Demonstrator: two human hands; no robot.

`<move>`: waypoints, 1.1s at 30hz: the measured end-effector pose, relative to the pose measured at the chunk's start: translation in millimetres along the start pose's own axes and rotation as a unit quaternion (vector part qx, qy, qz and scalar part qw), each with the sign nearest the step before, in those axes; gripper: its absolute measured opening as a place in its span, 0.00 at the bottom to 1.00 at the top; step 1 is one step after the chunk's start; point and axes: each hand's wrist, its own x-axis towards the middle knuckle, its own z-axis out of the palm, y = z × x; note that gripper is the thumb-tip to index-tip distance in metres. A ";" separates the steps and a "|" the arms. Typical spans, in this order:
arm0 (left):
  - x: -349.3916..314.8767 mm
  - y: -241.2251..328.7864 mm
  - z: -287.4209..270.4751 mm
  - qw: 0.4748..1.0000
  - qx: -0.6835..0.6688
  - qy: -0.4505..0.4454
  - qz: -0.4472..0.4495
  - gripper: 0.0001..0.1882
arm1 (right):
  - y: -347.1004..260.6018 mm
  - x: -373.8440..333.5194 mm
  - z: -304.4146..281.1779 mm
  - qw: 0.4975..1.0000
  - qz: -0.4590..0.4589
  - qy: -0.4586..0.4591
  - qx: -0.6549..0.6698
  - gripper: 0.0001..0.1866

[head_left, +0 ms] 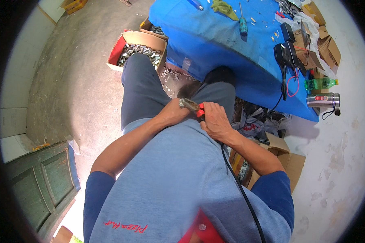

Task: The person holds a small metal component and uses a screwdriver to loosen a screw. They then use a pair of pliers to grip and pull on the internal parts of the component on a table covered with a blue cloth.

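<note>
Above my lap, my right hand [217,120] is wrapped round the red-handled pliers [192,105]. Their metal jaws point left, toward my left hand [177,111]. Those left fingers are closed right at the jaws, and a small metallic piece seems to be pinched there. It is too small to name, and part of the fingers is hidden. Beyond my left knee stands an open cardboard box [140,38] with many small metal parts in it.
A blue-covered table [215,44] stands ahead. It carries a screwdriver [242,25], a green cloth [224,9] and black power adapters [286,52]. A green bottle [318,84] and a steel flask [323,100] are at its right. A black cable [242,190] runs down my front.
</note>
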 end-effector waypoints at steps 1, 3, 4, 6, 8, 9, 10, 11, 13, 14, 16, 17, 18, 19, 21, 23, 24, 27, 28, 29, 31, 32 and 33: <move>0.1 -0.4 0.4 1.000 -0.001 0.005 0.007 0.11 | 0.0 0.7 0.2 1.000 0.002 -0.005 -0.002 0.23; 0.9 -1.4 -1.3 1.000 0.004 -0.003 -0.001 0.13 | 0.1 1.8 0.3 1.000 0.005 -0.014 -0.005 0.21; 1.4 -1.2 -2.3 1.000 0.006 -0.006 -0.005 0.15 | 0.4 2.0 0.6 1.000 0.003 -0.014 -0.006 0.21; 1.9 -2.2 -2.6 1.000 0.001 -0.011 -0.008 0.14 | 1.3 2.1 1.6 1.000 0.000 -0.014 -0.007 0.21; 1.3 0.0 -2.3 1.000 0.007 -0.010 -0.010 0.13 | 1.1 1.5 1.9 1.000 -0.020 0.021 -0.005 0.22; 0.8 1.1 -1.4 1.000 0.014 -0.008 -0.010 0.11 | 1.0 1.2 2.1 0.999 -0.030 0.038 -0.003 0.22; 0.0 5.2 -1.1 1.000 0.022 -0.005 -0.010 0.10 | 1.7 0.6 2.4 0.999 -0.029 0.032 -0.006 0.24; -0.6 9.2 -1.4 0.999 0.025 -0.005 -0.021 0.11 | 3.1 -0.3 2.8 0.999 -0.027 0.025 -0.009 0.25; -1.9 15.5 -2.3 0.999 0.032 -0.004 -0.044 0.14 | 3.4 -0.6 3.6 0.999 -0.025 0.026 -0.007 0.25; -2.1 15.4 -2.3 0.999 0.025 -0.002 -0.039 0.14 | 2.7 -0.1 4.2 0.999 -0.024 0.033 -0.003 0.24; -2.6 15.5 -2.3 0.999 0.010 0.001 -0.031 0.15 | 2.3 0.3 4.8 0.999 -0.023 0.036 -0.002 0.22; -2.4 15.8 -2.7 0.999 0.018 0.000 -0.032 0.15 | 2.5 0.8 4.7 0.999 -0.022 0.032 -0.005 0.22; -1.9 16.0 -3.7 0.999 0.026 -0.002 -0.032 0.15 | 2.8 1.7 4.6 0.999 -0.021 0.028 -0.008 0.22; -2.1 16.5 -3.6 0.999 0.033 -0.004 -0.033 0.15 | 4.9 4.0 6.0 0.999 -0.026 0.023 0.012 0.22; -8.9 18.4 10.3 0.989 0.147 0.022 0.027 0.12 | 8.8 10.0 11.1 0.998 -0.036 0.013 0.052 0.23; -9.4 19.1 11.8 0.978 0.203 0.019 0.041 0.12 | 3.4 14.6 16.3 0.993 -0.011 0.063 0.102 0.23; -6.8 18.3 9.7 0.979 0.200 0.002 0.024 0.13 | 1.4 16.1 18.0 0.988 0.002 0.088 0.127 0.23; -5.4 18.9 2.0 0.994 0.113 -0.003 -0.007 0.17 | -2.2 7.8 2.8 0.988 0.084 0.068 0.114 0.24; -7.5 19.6 0.3 0.997 0.071 0.000 -0.015 0.18 | -4.6 4.6 -4.4 0.989 0.080 0.058 0.106 0.25; -9.6 24.7 -1.1 0.996 0.078 -0.010 -0.038 0.18 | -6.8 1.2 -14.3 0.991 0.077 0.046 0.095 0.25; -10.2 35.3 -5.7 0.992 0.091 -0.031 -0.080 0.19 | -11.0 -3.4 -26.5 0.995 0.080 0.005 0.059 0.26; -10.0 36.4 -5.6 0.993 0.080 -0.030 -0.082 0.18 | -12.5 -5.6 -30.9 0.995 0.088 -0.023 0.034 0.26; -8.0 35.2 -5.1 0.994 0.074 -0.026 -0.073 0.18 | -13.1 -6.6 -34.9 0.994 0.095 -0.051 0.009 0.27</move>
